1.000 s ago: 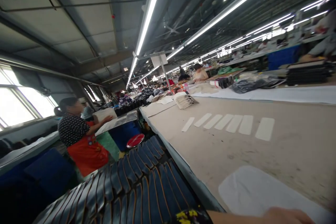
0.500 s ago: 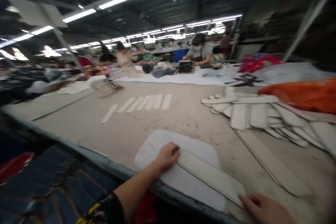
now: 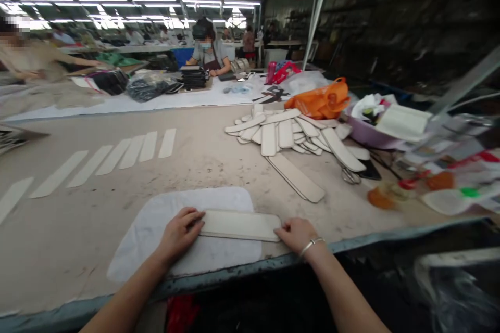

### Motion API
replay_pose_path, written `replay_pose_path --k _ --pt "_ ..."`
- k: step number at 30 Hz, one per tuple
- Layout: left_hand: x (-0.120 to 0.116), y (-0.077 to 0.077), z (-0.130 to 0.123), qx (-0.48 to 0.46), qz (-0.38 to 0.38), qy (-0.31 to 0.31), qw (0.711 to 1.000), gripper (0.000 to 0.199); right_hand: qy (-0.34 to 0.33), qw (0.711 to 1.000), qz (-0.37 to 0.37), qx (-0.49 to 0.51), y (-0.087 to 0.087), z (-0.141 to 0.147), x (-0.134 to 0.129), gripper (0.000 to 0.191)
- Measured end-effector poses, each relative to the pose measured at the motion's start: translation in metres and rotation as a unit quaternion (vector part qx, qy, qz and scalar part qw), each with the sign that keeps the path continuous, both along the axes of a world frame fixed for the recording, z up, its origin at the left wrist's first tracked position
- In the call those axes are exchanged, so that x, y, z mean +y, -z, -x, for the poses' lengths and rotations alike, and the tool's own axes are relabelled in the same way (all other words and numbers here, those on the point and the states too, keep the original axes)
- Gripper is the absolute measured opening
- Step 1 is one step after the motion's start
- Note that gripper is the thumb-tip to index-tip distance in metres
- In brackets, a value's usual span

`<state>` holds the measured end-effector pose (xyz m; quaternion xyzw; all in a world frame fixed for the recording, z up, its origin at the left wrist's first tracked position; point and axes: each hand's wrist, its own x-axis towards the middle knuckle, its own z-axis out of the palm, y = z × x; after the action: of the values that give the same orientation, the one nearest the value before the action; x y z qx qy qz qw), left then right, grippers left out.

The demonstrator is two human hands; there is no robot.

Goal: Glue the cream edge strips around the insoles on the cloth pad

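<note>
While both hands meet at a single pale panel [image 3: 240, 225] in the lower middle of the frame, the left hand [image 3: 180, 233] has its thumb and fingers drawn narrow around the panel's left end, and the right hand [image 3: 299, 235] pinches the right end, a bracelet [image 3: 312, 244] on its wrist. The panel lies nearly level across the frame, over a white sheet [image 3: 156, 218] with rounded corners; its right end reaches past the sheet's right edge. Whether it rests on the sheet or is slightly raised, I cannot tell.

Along the left of the frame, pale strips [image 3: 132, 152] lie slanted in a row on the beige tabletop [image 3: 207, 166], the nearest one cut by the left edge. Right of centre, a loose pile [image 3: 285, 135] of similar pieces overlaps at many angles, with two long pieces [image 3: 292, 177] stretching from it toward the lower right. An orange bag [image 3: 320, 101] sits just behind the pile, and a purple basin [image 3: 363, 132] stands to its right. In the upper middle, a co-worker [image 3: 213, 54] sits behind a dark stack [image 3: 193, 78].
</note>
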<state>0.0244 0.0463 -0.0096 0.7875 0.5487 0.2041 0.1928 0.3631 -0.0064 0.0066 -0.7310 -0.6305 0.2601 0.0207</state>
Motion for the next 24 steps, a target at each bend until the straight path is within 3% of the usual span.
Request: replay_pose_path --k 5,13,17,19,20,22,24 --pt "0.005 0.009 0.004 0.016 -0.028 0.029 0.999 0.031 0.022 1.000 0.000 -0.003 0.003 0.002 0.002 0.026" --pt "0.001 0.004 -0.002 0.006 -0.071 0.045 0.996 0.029 0.012 1.000 -0.008 -0.019 -0.005 -0.002 0.002 0.028" --pt "-0.002 0.002 -0.003 0.004 -0.061 0.045 0.997 0.030 0.073 0.991 -0.112 -0.010 -0.015 0.023 -0.003 0.045" --pt "-0.003 0.001 -0.004 0.004 -0.059 0.044 0.997 0.030 0.022 0.984 -0.174 0.029 -0.016 0.052 -0.007 0.059" --pt "-0.003 0.001 -0.004 0.003 -0.059 0.045 0.997 0.030 -0.036 0.980 -0.186 0.054 -0.014 0.069 -0.009 0.066" --pt "-0.003 0.002 -0.004 0.001 -0.061 0.050 0.997 0.029 -0.150 0.966 -0.187 0.096 -0.009 0.101 -0.012 0.078" --pt "-0.002 0.003 -0.004 0.000 -0.065 0.056 0.996 0.028 -0.214 0.955 -0.171 0.113 -0.002 0.123 -0.012 0.081"
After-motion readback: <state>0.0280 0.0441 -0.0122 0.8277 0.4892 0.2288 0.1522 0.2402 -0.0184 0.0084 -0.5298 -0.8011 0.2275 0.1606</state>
